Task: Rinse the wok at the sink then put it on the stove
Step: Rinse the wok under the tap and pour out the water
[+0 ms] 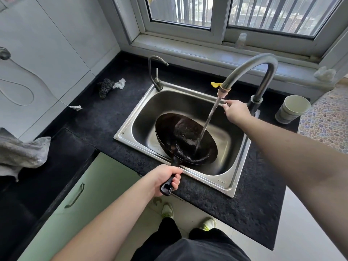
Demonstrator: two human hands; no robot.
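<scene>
Tilting the wok (186, 138) inside the sink (131, 129), left hand (165, 178) grasping its handle, right hand (236, 112) fingering the tap lever; swirl water round before lifting out.

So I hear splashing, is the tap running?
On: water streams from the faucet spout into the wok.

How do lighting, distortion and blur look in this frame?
Head view: daylight from the window lights the scene evenly; glare sits on the sink rim; wide-angle bending curves the counter edges; the wok and left hand look sharp, the water stream slightly smeared.
</scene>
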